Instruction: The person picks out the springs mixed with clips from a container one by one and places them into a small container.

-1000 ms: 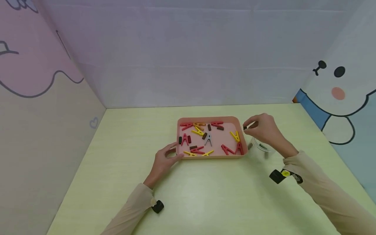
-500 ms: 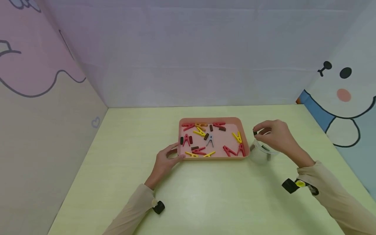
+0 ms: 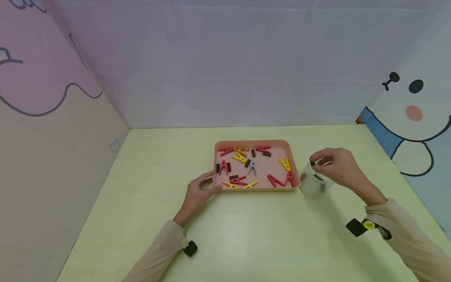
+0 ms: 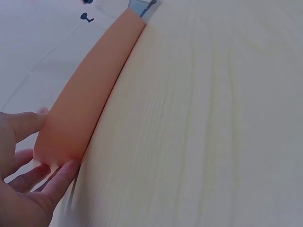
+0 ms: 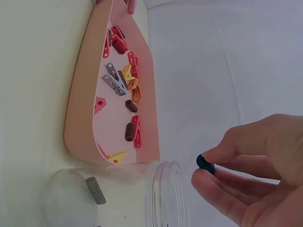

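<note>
My left hand (image 3: 197,194) holds the near left corner of a pink tray (image 3: 266,169), its thumb and fingers spread around the corner in the left wrist view. Over a clear jar (image 3: 311,189) to the tray's right, my right hand (image 3: 336,166) pinches a small dark teal cylinder (image 5: 205,164) between thumb and fingertips. The cylinder is just above the jar's rim (image 5: 163,194) in the head view. Inside the jar lies a grey ridged coil (image 5: 96,190). Red, yellow and one grey clothespin (image 3: 252,168) lie scattered in the tray among several small dark ridged cylinders (image 3: 229,167).
The tray and jar stand close together on a pale wooden table (image 3: 211,243). A plain light backdrop (image 3: 225,78) rises behind the table's far edge. Side panels with cartoon drawings (image 3: 414,113) flank it left and right.
My right hand has moved right and slightly toward me, carrying the small dark cylinder from beside the tray's right edge to over the jar. The left hand stays at the tray corner.
</note>
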A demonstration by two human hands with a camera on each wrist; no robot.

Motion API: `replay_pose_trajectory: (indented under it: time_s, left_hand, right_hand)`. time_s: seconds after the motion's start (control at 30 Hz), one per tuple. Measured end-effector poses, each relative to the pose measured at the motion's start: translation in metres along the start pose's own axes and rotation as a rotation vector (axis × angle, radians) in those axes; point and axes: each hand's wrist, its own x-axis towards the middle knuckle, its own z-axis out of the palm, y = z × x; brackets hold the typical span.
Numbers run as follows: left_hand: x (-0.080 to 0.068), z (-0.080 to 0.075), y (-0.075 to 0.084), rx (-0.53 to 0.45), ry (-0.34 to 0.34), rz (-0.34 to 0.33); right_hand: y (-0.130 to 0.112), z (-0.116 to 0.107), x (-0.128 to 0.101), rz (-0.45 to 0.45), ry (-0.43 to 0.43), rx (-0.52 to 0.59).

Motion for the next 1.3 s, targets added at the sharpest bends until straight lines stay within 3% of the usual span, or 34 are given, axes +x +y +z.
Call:
replay_pose_trajectory:
  time_s: [1.3]
  left_hand:
    - [-0.001, -0.001, 0.001, 0.008, 0.012, 0.011]
  right_hand:
    - [0.017, 0.010, -0.010, 0.034, -0.076, -0.003]
